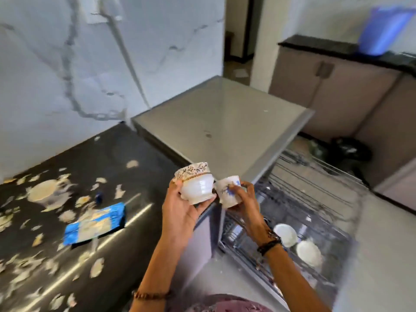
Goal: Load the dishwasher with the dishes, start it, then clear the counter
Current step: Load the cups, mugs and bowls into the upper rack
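Loading is under way: two white bowls (297, 242) sit at five o'clock in the wire rack (315, 199). Left hand (180, 212) grips a gold-patterned white bowl (197, 184); right hand (242, 199) grips a blue-printed white cup (227, 190).

Black counter (135, 154) w/ blue packet (95, 224), wire rack (315, 199) w/ 2 white bowls (285, 234)

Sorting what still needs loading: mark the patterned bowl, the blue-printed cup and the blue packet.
patterned bowl (197, 189): head view, its white outer side.
blue-printed cup (227, 192): head view, its side wall by the blue print.
blue packet (95, 223): head view, middle of its top face.
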